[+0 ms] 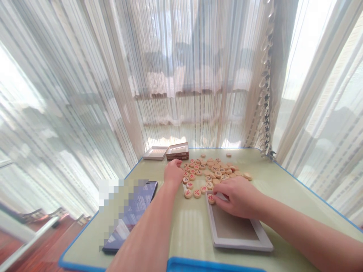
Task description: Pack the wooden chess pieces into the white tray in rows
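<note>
My right hand (236, 196) reaches over an open shallow box (214, 243) with a pale rim and brown inside. Its thumb and index finger close on a round wooden Chinese chess piece with a red character (210, 198), at the box's far left corner. My left hand (173, 174) rests at the left edge of the spread chess pieces (196, 193), its fingers bent and partly apart. Nothing shows in it, though some fingertips are hidden. Pieces with red or black characters lie near it; others heap up (218, 173) beyond my right hand.
A phone (130, 219), partly blurred out, lies beside my left forearm. Stacked brown boxes (177, 152) and a pale open lid (155, 152) sit at the far table edge. A blue object (212, 265) is at the near edge. Sheer curtains (181, 75) hang behind the green table (187, 230).
</note>
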